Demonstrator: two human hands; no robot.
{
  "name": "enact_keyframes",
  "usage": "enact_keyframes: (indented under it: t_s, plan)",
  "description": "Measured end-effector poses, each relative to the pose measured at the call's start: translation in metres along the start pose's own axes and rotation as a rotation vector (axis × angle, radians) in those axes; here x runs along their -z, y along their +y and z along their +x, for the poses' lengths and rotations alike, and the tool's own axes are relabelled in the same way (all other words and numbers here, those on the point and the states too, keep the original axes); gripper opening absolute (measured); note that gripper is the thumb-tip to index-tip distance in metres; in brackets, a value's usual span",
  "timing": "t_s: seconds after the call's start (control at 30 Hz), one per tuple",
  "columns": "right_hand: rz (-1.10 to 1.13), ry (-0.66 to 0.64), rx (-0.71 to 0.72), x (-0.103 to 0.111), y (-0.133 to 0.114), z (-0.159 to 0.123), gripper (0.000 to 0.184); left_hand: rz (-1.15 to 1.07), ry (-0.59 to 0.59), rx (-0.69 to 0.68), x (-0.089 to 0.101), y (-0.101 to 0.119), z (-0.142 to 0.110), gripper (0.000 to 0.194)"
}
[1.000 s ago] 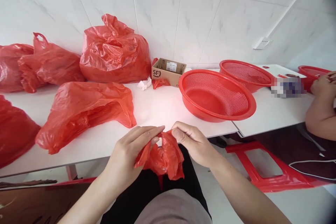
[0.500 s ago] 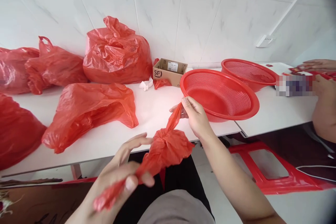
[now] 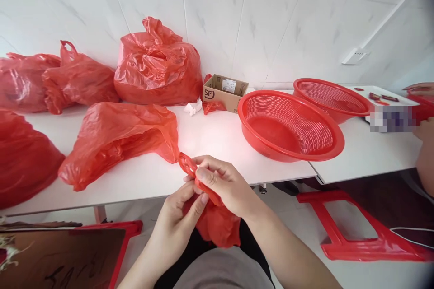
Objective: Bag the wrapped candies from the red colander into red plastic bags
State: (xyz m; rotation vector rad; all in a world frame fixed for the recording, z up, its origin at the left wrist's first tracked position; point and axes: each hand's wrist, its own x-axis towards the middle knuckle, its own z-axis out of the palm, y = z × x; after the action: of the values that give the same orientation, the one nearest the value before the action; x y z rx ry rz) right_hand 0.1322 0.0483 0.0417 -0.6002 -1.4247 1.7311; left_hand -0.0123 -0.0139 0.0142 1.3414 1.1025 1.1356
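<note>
Fingers (image 3: 185,193) of left hand (image 3: 176,214) and right hand (image 3: 232,189) pinch a red bag (image 3: 220,228), its contents hidden.

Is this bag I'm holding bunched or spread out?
Bunched: the red plastic bag hangs crumpled, its top pinched by left hand and right hand.

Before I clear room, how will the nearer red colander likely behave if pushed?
The nearer red colander looks empty and perforated, so it's probably light for its size. Its rim shows a smooth curve, suggesting stiff plastic. Its broad bottom should favour sliding over tipping.
</note>
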Motion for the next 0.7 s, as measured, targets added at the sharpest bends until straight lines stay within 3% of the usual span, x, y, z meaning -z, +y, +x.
enact_keyframes:
  t_s: [0.1,0.17,0.23,0.27,0.33,0.4,0.5,0.57,0.63,0.7]
  plan:
    - [0.354,0.071,-0.017,-0.009,0.005,0.000,0.034,0.082,0.145,-0.104,-0.005,-0.007,-0.007,0.008]
    - [0.457,0.101,-0.019,-0.015,0.003,-0.001,0.037,0.010,0.251,-0.113,-0.011,-0.008,-0.010,0.030]
    - [0.458,0.127,-0.019,-0.019,-0.001,-0.001,0.037,-0.007,0.260,-0.033,-0.017,-0.006,-0.011,0.045]
    - [0.441,0.146,-0.010,-0.019,-0.005,-0.001,0.037,0.050,0.214,0.029,-0.018,-0.005,-0.011,0.043]
    - [0.417,0.184,0.024,-0.017,-0.013,-0.001,0.036,0.284,0.069,0.133,-0.020,-0.001,-0.010,0.020]
    - [0.424,0.207,0.057,-0.015,-0.021,0.000,0.036,0.554,-0.094,0.153,-0.019,0.003,-0.010,0.002]
    - [0.412,0.228,0.092,-0.013,-0.028,0.001,0.037,0.804,-0.197,0.122,-0.015,0.007,-0.010,0.012]
    - [0.367,0.234,0.093,-0.012,-0.027,0.001,0.037,0.832,-0.213,0.138,-0.011,0.007,-0.011,0.010]
    - [0.299,0.231,0.081,-0.012,-0.024,0.001,0.037,0.704,-0.244,0.136,-0.006,0.005,-0.011,0.006]
    - [0.250,0.218,0.092,-0.012,-0.023,0.000,0.038,0.464,-0.277,0.079,-0.001,0.001,-0.011,0.024]
